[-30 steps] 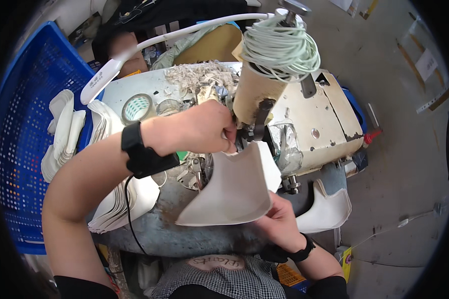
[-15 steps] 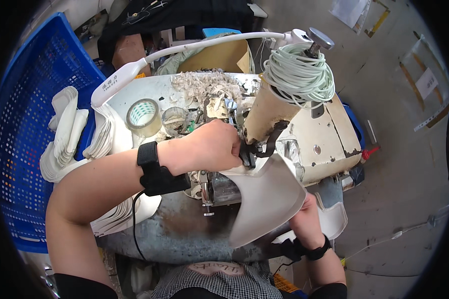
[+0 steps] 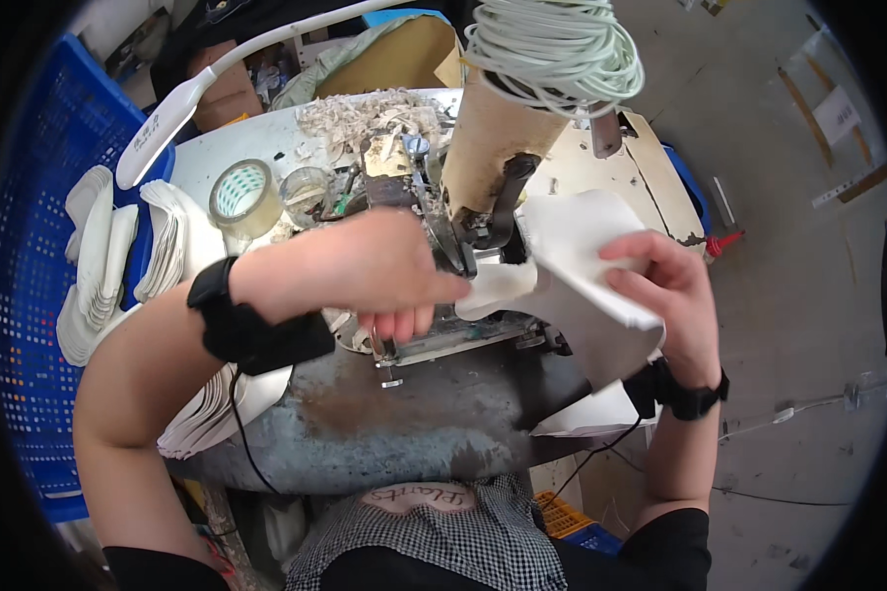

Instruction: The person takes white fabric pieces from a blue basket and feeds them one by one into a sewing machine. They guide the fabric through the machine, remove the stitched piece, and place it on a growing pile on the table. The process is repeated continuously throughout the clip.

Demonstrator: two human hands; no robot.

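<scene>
A pale, stiff curved piece of sheet material (image 3: 591, 305) stands bent beside the machine head, its narrow left end near the machine's dark presser part (image 3: 483, 231). My right hand (image 3: 675, 295) grips its right side, fingers spread over the upper face; the thumb is hidden. My left hand (image 3: 379, 271) is just left of the narrow end, slightly blurred. One digit stretches out to touch or overlap the piece's edge, while the other fingers curl loosely below with nothing seen in them. The cream machine (image 3: 488, 148) has worn, chipped paint.
Stacks of similar white pieces lie at the left (image 3: 172, 241), by a blue basket (image 3: 30, 295). A tape roll (image 3: 243, 197) and a small glass jar (image 3: 307, 192) stand behind my left arm. Shredded scraps (image 3: 375, 118) heap at the back. Pale cord (image 3: 557, 54) coils over the machine's top.
My right hand has moved up and right, tilting the piece upward and turning it. My left hand has come away from the presser part, down and left. The whole view has shifted slightly.
</scene>
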